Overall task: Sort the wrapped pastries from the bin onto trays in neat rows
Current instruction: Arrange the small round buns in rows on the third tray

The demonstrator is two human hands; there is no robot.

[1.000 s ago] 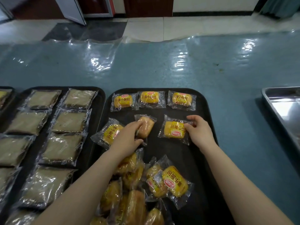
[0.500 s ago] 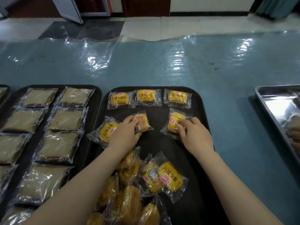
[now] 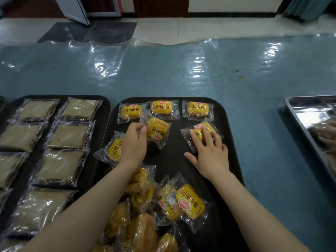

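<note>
Yellow wrapped pastry pinched by its film edge in the left hand grip, just right of the fingers, long axis skewed to the finished row just beyond; right hand spread flat on another pastry.

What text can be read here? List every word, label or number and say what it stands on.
"小面包": on each yellow bun wrapper in the back row of the middle tray.
"小面包", turned sideways: on the bun the left hand pinches.
"小面包", turned: on the top bun of the pile.
Red oval brand badges on the wrappers: too small to read.
Faint marks on the brown cake wrappers: unreadable.
</note>
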